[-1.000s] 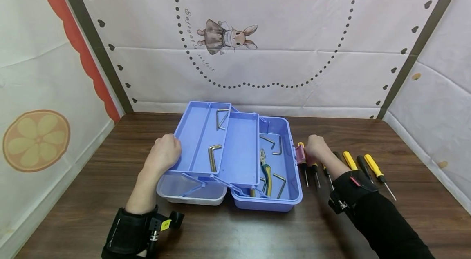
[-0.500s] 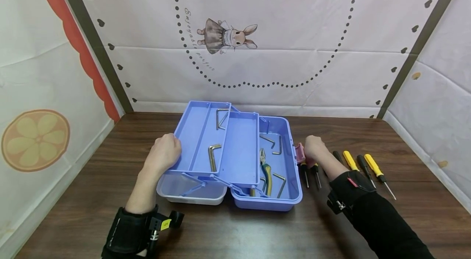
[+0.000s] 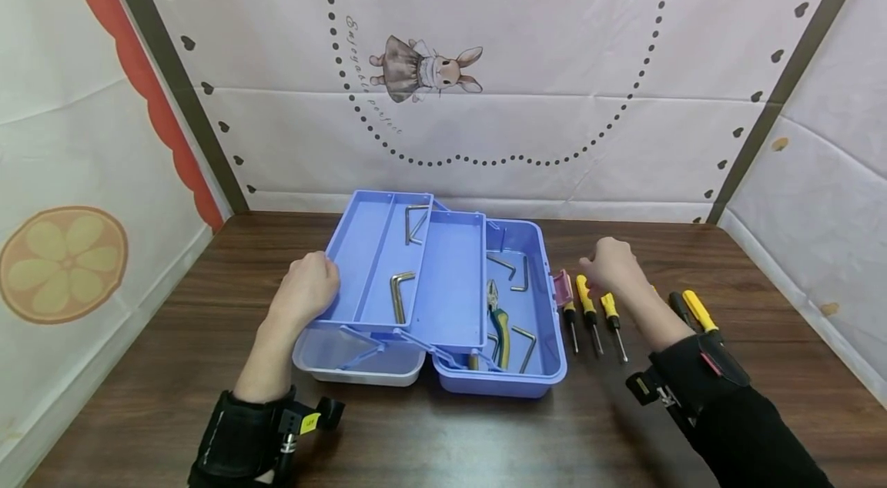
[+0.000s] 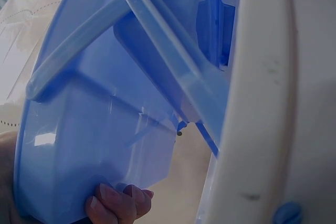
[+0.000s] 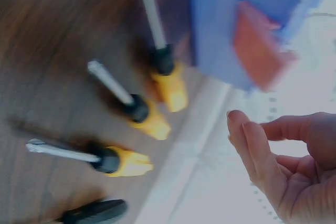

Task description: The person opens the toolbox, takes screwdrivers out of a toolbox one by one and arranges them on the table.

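A blue toolbox stands with its stepped trays spread to the left. My left hand grips the outer edge of its upper tray. In the left wrist view, the fingertips curl over the tray's wall. My right hand hovers right of the toolbox, above the handle ends of the screwdrivers, holding nothing. In the right wrist view its fingers are loosely bent, thumb close to them. Below it lie a yellow screwdriver and another yellow screwdriver. My right forearm partly hides others.
Pliers and several hex keys lie in the toolbox. More hex keys are in the upper tray. A pink latch sticks out on the right side. The clear lid rests under the trays. A white cloth wall stands behind.
My right hand has lifted away from beside the pink latch and moved right, uncovering yellow screwdriver handles. The left hand and the toolbox look the same.
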`<state>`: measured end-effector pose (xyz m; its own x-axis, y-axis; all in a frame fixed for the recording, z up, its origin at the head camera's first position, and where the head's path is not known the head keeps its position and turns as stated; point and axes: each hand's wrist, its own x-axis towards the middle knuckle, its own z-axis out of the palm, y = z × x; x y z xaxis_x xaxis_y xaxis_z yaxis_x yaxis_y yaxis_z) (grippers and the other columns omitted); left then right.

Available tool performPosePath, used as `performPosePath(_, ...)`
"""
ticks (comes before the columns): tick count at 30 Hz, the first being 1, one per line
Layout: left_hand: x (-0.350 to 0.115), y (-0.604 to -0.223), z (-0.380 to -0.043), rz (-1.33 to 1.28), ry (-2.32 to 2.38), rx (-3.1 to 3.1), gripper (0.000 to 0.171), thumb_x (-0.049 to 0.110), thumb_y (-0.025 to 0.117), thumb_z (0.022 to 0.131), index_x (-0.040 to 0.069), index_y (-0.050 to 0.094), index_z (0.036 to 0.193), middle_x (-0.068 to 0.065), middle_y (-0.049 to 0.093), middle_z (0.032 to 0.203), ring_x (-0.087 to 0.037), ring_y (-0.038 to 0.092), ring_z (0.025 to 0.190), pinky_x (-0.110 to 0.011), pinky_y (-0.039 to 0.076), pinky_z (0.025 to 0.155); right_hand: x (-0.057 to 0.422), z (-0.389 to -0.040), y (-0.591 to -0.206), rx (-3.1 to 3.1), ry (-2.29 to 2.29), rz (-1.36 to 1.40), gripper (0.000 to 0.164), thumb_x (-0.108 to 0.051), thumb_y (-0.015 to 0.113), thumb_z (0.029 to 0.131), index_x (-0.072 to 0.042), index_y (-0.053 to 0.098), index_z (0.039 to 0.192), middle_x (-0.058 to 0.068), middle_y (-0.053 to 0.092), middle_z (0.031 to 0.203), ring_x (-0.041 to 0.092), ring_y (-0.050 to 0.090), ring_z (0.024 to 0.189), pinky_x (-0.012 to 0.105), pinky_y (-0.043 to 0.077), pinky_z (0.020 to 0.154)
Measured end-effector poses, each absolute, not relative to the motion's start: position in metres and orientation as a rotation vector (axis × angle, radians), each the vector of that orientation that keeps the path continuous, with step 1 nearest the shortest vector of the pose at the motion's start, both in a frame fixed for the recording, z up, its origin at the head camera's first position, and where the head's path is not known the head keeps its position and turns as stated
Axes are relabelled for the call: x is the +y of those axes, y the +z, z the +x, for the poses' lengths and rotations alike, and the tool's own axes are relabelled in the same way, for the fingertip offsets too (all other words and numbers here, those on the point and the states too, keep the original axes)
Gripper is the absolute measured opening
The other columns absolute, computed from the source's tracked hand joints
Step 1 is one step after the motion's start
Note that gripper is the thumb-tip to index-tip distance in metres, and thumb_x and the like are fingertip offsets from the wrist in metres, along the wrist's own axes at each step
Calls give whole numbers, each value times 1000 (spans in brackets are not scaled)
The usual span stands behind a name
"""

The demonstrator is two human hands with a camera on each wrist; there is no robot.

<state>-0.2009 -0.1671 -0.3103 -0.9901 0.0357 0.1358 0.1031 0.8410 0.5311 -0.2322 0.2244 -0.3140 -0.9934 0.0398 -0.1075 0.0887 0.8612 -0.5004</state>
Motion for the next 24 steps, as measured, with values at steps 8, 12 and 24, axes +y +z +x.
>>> performPosePath(8,-167,-310,-200,-103,-845,-2899,26,5,28,87,-3,43,67,-14,42,60,-22,45,54,-31,38,43,221,-191,-305,2974,-892,-37,39,-34,55,87,-1,62,66,3,57,50,13,55,44,29,45,44)
performPosePath(12,-167,-310,-200,-97,-841,-2905,26,5,28,87,-6,45,71,-16,45,63,-23,47,55,-32,39,44,214,-176,-316,2898,-920,-60,42,-39,59,82,-1,63,67,5,58,54,16,57,47,30,47,46)
performPosePath(24,-168,-311,-200,-114,-786,-2909,27,6,27,87,-7,46,73,-17,47,64,-24,47,54,-33,40,43,206,-169,-350,2553,-1272,-193,37,-22,63,82,10,60,101,14,64,81,22,63,65,34,52,58)
